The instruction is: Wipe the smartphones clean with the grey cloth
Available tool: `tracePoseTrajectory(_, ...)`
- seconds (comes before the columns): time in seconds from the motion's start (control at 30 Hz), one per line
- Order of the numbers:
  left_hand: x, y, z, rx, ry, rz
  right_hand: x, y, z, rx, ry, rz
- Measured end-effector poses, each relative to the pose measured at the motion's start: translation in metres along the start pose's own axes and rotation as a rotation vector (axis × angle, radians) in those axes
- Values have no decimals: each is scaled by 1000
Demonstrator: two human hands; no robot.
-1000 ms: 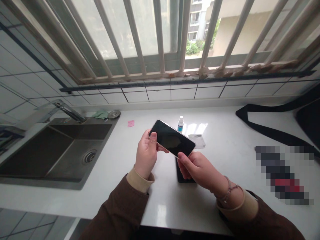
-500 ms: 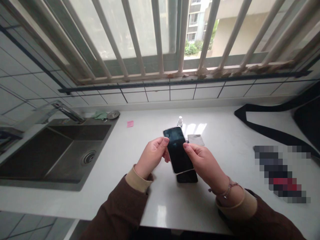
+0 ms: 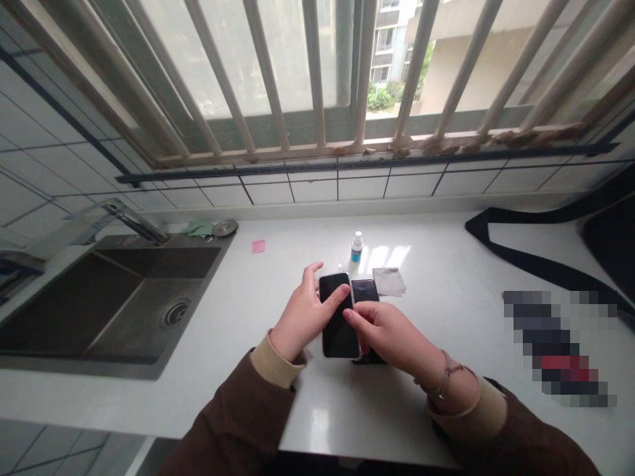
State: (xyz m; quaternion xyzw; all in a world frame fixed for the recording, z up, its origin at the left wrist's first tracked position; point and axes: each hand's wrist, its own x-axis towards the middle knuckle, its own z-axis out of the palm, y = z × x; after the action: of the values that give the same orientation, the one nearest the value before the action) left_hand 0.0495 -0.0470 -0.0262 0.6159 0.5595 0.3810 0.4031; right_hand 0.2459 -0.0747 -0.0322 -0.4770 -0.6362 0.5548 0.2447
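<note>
A black phone with a pale edge point(image 3: 338, 330) is held above the counter. My left hand point(image 3: 306, 303) grips it from the left, thumb lying over the screen and index finger raised off it. At its right edge, my right hand point(image 3: 384, 324) pinches the rim between thumb and fingers. Partly hidden beneath my right hand, a second dark phone point(image 3: 364, 289) lies on the white counter. A grey cloth point(image 3: 390, 281) is just right of that phone's top end. Behind them stands a small white bottle with a blue label point(image 3: 356, 248).
On the left is a sink point(image 3: 133, 297) with a faucet point(image 3: 136, 223), green cloth point(image 3: 198, 229) and metal strainer point(image 3: 225, 228). A pink note point(image 3: 258, 246) lies on the counter point(image 3: 238, 350). A black strap point(image 3: 526, 254) and a pixelated item point(image 3: 555, 344) are on the right.
The held phone has moved left and toward me, now more upright in view. My left thumb has slid onto its screen. More of the bottle, cloth and lower phone shows.
</note>
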Motion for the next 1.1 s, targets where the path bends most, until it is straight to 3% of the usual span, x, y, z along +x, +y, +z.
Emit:
tracePoseTrajectory(0.1,-5,2,2,101,12,-1,-1,0,9,-62,-40,-29)
tracePoseTrajectory(0.2,-5,2,4,165,20,-77,-1,2,14,46,-76,12)
tracePoseTrajectory(0.3,-2,-2,5,269,112,-80,-1,2,11,105,-59,56)
tracePoseTrajectory(0.4,3,-8,5,454,256,22,-2,0,3,-178,134,-45)
tracePoseTrajectory(0.5,5,-13,6,596,322,70,-2,1,-6,-501,364,-149)
tracePoseTrajectory(0.63,5,-18,8,703,319,56,2,8,-14,-703,513,-222)
tracePoseTrajectory(0.77,5,-21,10,838,277,37,7,17,-13,-860,541,-323)
tracePoseTrajectory(0.93,4,-19,11,944,210,18,10,28,-13,-916,593,-285)
tracePoseTrajectory(1.1,2,-17,11,987,195,13,21,35,-43,-1005,686,-145)
